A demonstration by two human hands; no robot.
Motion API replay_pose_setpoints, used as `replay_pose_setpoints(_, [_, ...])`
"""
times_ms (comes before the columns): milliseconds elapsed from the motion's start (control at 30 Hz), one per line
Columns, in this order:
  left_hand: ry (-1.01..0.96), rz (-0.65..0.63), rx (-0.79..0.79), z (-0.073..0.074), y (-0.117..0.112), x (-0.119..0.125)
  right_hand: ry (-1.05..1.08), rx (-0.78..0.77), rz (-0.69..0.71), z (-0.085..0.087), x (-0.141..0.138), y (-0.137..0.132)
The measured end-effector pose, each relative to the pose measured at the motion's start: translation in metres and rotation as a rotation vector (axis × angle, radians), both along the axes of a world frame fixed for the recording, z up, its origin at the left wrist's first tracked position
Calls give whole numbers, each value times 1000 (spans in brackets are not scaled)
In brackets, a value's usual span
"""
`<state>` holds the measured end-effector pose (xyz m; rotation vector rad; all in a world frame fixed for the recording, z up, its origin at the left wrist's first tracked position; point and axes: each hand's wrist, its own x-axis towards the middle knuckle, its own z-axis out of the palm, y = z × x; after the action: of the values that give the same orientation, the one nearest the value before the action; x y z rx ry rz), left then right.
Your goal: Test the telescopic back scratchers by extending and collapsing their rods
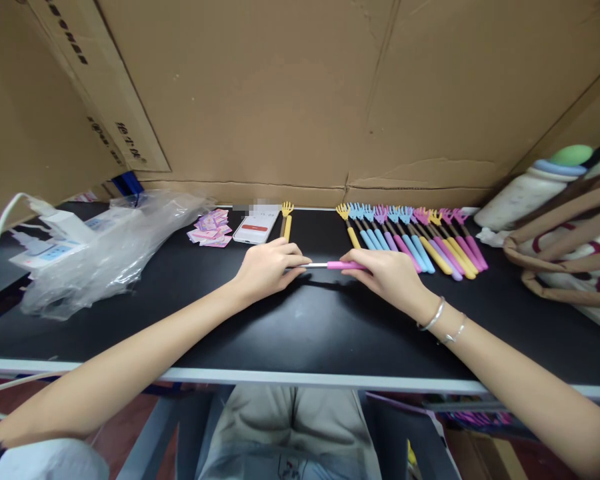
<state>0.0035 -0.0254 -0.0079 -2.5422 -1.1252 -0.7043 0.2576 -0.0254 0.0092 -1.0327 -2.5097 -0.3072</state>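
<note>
A pink-handled back scratcher (337,265) is held level above the black table between my two hands. My left hand (267,267) pinches the end of its metal rod, and whatever is at that end is hidden by the fingers. My right hand (387,272) is closed round the pink handle. Just beyond my left hand lies a yellow back scratcher (287,223). Past my right hand, several back scratchers (420,243) in yellow, blue, purple and pink lie side by side in a row, claw ends away from me.
Left of the yellow scratcher are a phone (257,225) and a pile of small pink printed cards (213,229). Clear plastic bags (115,247) and a power strip (55,250) cover the left side. A white bottle (525,190) and a bag (570,247) stand at right. Cardboard (280,93) walls the back.
</note>
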Motion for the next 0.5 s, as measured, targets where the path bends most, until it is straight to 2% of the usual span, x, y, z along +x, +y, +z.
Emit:
replay_pose_setpoints(300, [15,-32,118,4,-3,0,-89,72,-31,0,0,-3])
replay_pose_setpoints(500, [28,-21,112,3,-3,0,-105,25,-53,-1,0,-4])
